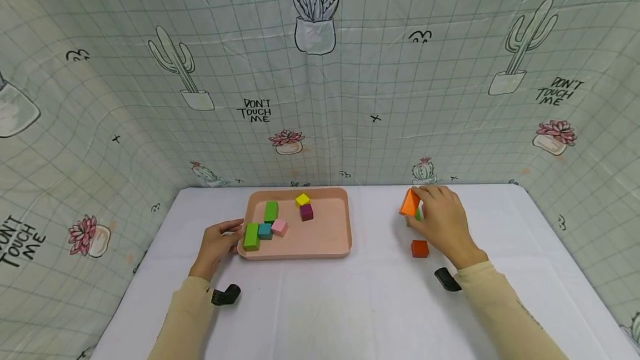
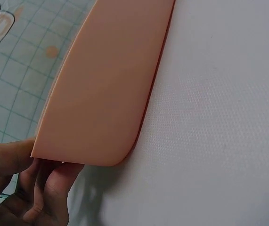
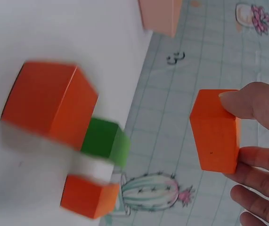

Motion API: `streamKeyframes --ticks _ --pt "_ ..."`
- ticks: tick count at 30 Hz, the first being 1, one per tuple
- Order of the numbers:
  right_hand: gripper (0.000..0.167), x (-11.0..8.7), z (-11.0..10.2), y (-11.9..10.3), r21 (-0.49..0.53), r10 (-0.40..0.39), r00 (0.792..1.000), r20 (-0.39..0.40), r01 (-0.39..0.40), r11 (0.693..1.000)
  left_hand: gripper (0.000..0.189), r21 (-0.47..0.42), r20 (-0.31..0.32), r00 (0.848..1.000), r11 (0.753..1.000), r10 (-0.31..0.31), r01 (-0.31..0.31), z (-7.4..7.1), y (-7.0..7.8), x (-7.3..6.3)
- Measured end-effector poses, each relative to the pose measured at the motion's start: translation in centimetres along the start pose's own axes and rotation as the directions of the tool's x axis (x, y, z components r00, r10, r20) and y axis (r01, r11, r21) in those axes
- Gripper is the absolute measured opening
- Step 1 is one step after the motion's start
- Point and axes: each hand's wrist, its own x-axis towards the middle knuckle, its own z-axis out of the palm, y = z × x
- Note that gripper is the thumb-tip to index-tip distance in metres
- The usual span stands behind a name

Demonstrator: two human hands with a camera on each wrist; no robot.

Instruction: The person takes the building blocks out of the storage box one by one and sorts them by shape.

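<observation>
My right hand (image 1: 444, 220) pinches an orange block (image 3: 215, 132) between thumb and fingers, held up over the right side of the table. Below that hand, a red-orange block (image 1: 420, 249), a green block (image 3: 102, 140) and another orange block (image 3: 88, 195) sit on the white cloth. At the left, my left hand (image 1: 215, 246) grips the end of a pink tray (image 1: 325, 238), thumb at the rim and fingers curled under it. Inside the tray lie two green blocks (image 1: 252, 236), a teal cube (image 1: 265, 231), a pink cube (image 1: 280, 228), a yellow cube (image 1: 302, 200) and a purple cube (image 1: 306, 212).
A white cloth (image 1: 320, 304) covers the table. Behind it and at both sides hangs a gridded curtain (image 1: 350, 82) printed with cacti. A black wrist mount (image 1: 227, 295) shows at the left sleeve, and another (image 1: 446, 279) at the right one.
</observation>
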Motion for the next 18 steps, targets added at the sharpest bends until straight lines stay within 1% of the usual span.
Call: streamKeyframes --ticks 4,11,14,18 --pt "0.06 -0.7 -0.8 1.5 -0.015 0.029 1.0 0.003 -0.029 0.999 0.039 0.005 0.012 1.0 1.0 -0.011 0.011 -0.2 0.1 0.0" --pt "0.061 -1.9 -1.7 4.0 -0.025 0.07 0.998 -0.005 -0.07 0.997 0.042 -0.02 0.048 0.998 0.999 -0.047 0.048 -0.5 0.7 -0.1" --pt "0.062 -2.3 -2.1 4.9 -0.039 0.093 0.996 0.011 -0.093 0.995 0.042 -0.022 0.061 0.997 0.998 -0.057 0.058 -0.5 0.8 0.0" --pt "0.064 -2.6 -2.5 6.1 -0.049 0.094 0.995 0.016 -0.093 0.994 0.042 -0.016 0.069 0.996 0.998 -0.061 0.062 -0.6 0.8 0.1"
